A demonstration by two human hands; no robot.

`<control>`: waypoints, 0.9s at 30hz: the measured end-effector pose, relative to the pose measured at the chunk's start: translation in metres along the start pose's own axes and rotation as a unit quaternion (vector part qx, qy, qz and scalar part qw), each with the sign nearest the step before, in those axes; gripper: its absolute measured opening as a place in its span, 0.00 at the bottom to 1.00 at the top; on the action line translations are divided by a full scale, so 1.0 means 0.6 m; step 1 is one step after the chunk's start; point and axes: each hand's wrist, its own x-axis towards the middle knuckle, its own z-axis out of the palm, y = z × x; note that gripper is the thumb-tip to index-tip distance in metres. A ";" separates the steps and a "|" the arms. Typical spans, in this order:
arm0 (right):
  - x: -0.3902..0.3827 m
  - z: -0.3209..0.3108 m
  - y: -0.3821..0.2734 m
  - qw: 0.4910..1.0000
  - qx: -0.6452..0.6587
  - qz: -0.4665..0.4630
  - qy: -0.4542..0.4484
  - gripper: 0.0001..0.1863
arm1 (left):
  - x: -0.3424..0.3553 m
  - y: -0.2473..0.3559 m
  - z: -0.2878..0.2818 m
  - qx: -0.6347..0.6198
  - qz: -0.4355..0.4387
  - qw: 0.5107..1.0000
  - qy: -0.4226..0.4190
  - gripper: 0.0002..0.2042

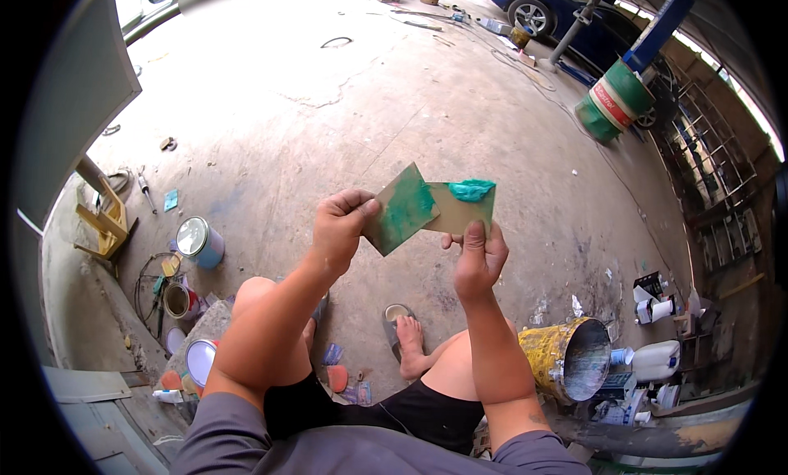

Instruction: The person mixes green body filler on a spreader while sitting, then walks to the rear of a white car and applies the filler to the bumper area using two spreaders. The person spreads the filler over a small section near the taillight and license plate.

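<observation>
In the middle of the view, my left hand (343,220) pinches the left side of a flat square card (402,208) smeared with green. My right hand (480,253) grips the lower edge of a second, tan card (464,212) that has a thick blob of teal paste (471,189) along its top. The left card's right corner overlaps the left end of the right card; whether their faces touch I cannot tell.
A yellow bucket (538,356) lies at lower right beside containers (657,360). Cans (199,243), a wooden stool (111,229) and tools (148,192) are on the left. A green drum (616,101) stands before a blue car (525,3). A cable (566,114) crosses the floor.
</observation>
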 end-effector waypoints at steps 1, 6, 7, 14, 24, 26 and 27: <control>-0.004 -0.002 0.002 0.998 -0.036 0.020 -0.055 0.18 | -0.001 -0.010 0.002 -0.003 0.001 1.000 0.003 0.08; -0.005 0.006 0.015 0.921 -0.332 -0.043 -0.198 0.18 | 0.002 -0.006 0.003 -0.005 0.062 0.998 0.025 0.07; -0.009 0.009 0.015 0.933 -0.337 -0.028 -0.127 0.17 | 0.003 -0.004 0.002 0.010 0.078 0.996 0.032 0.06; -0.027 0.049 -0.010 0.904 -0.402 -0.132 -0.059 0.10 | -0.025 -0.019 0.035 0.295 0.262 0.918 0.040 0.05; -0.048 0.078 0.014 0.921 -0.357 -0.143 -0.064 0.06 | -0.016 0.005 0.017 0.174 0.322 0.923 0.120 0.07; -0.034 0.063 -0.003 0.933 -0.337 -0.122 -0.019 0.07 | -0.014 0.003 0.010 0.209 0.322 0.912 0.144 0.07; -0.025 0.057 -0.013 0.940 -0.323 -0.111 0.005 0.08 | -0.014 0.002 0.010 0.223 0.331 0.910 0.114 0.07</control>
